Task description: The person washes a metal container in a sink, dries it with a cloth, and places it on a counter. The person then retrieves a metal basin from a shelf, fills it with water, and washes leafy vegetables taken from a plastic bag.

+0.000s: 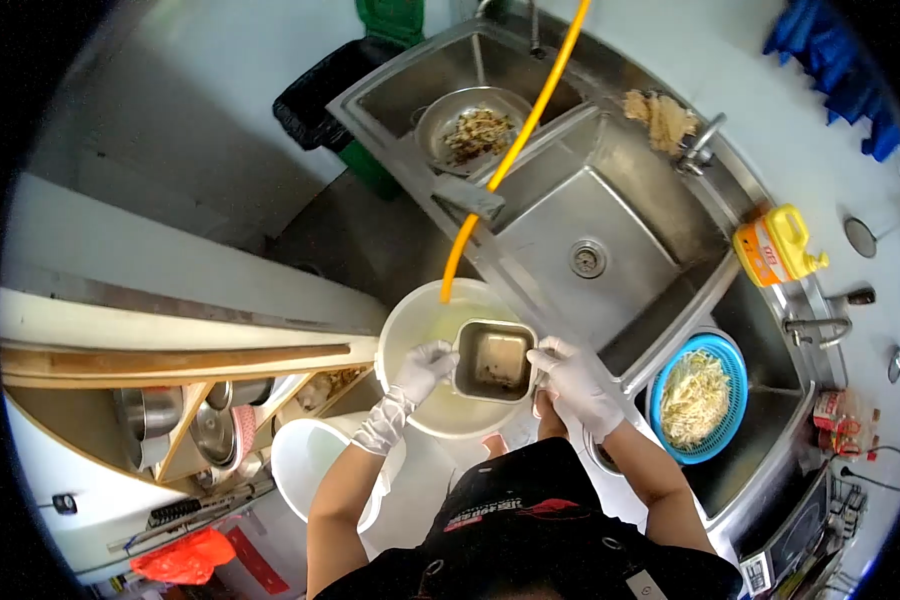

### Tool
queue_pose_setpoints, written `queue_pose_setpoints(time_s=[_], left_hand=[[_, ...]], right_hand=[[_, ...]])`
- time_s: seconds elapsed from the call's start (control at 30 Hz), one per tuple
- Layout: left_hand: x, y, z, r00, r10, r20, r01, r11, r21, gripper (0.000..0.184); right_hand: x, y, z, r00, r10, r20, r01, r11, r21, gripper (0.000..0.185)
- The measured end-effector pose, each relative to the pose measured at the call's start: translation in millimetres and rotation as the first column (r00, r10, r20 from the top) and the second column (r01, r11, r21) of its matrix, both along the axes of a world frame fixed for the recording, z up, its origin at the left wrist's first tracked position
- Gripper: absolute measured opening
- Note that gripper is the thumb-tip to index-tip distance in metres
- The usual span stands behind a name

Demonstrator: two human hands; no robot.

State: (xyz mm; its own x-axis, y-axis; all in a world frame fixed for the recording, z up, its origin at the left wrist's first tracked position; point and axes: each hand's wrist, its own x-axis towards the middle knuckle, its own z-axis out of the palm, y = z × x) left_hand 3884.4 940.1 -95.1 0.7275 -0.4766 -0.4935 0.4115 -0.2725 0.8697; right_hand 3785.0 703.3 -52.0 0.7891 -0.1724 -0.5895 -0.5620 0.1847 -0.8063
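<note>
A small square metal pan (492, 350) with dark bits at its bottom is held level between my two gloved hands. My left hand (426, 372), in a white glove, grips the pan's left rim, fingers closed. On the opposite side, my right hand (577, 382) is closed on the right rim, also gloved in white. Beneath the pan stands a wide white tub (394, 335) with cloudy, pale liquid in it. The end of a yellow hose (460, 250) hangs over the tub's far side.
A steel sink (610, 215) spans the far right. One basin has a bowl of food scraps (432, 122); another has a blue basket (738, 385) of bean sprouts. A yellow jug (770, 250) sits on the ledge. A white bucket (305, 470) and shelves (185, 425) flank my left.
</note>
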Motion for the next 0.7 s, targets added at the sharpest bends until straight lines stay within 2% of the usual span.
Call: queue_pose_setpoints(time_s=[0.13, 0.17, 0.27, 0.37, 0.47, 0.5, 0.6, 0.67, 0.7], left_hand=[[8, -76, 26, 0.998, -0.048, 0.044, 0.052, 0.994, -0.092, 0.008], [9, -98, 24, 0.994, -0.081, 0.079, 0.089, 0.99, -0.112, 0.007], [13, -156, 3, 0.99, -0.114, 0.079, 0.124, 0.982, -0.143, 0.009], [23, -189, -4, 0.987, -0.106, 0.119, 0.119, 0.987, -0.106, 0.014], [23, -192, 14, 0.992, -0.066, 0.109, 0.076, 0.993, -0.092, 0.011], [23, -186, 9, 0.997, -0.04, 0.06, 0.049, 0.986, -0.159, 0.012], [15, -152, 10, 0.997, 0.025, 0.075, -0.006, 0.972, -0.235, 0.013], [10, -119, 18, 0.994, 0.014, 0.107, -0.002, 0.994, -0.113, 0.015], [4, -103, 20, 0.994, 0.106, 0.032, -0.102, 0.99, -0.101, 0.015]], right_hand=[[-9, -60, 6, 0.971, -0.135, 0.198, 0.137, 0.991, 0.001, 0.012], [-10, -77, 24, 0.979, -0.139, 0.148, 0.146, 0.988, -0.042, 0.01], [-24, -129, -5, 0.939, -0.188, 0.288, 0.219, 0.972, -0.08, 0.01], [-18, -164, -20, 0.917, -0.223, 0.332, 0.293, 0.939, -0.18, 0.011], [5, -191, -20, 0.887, -0.235, 0.397, 0.352, 0.901, -0.255, 0.01], [14, -199, -16, 0.884, -0.22, 0.413, 0.348, 0.899, -0.267, 0.011], [53, -214, 1, 0.877, -0.173, 0.448, 0.337, 0.886, -0.317, 0.013], [88, -217, 18, 0.862, -0.118, 0.493, 0.326, 0.874, -0.361, 0.012], [108, -217, 31, 0.855, -0.074, 0.514, 0.303, 0.876, -0.376, 0.011]])
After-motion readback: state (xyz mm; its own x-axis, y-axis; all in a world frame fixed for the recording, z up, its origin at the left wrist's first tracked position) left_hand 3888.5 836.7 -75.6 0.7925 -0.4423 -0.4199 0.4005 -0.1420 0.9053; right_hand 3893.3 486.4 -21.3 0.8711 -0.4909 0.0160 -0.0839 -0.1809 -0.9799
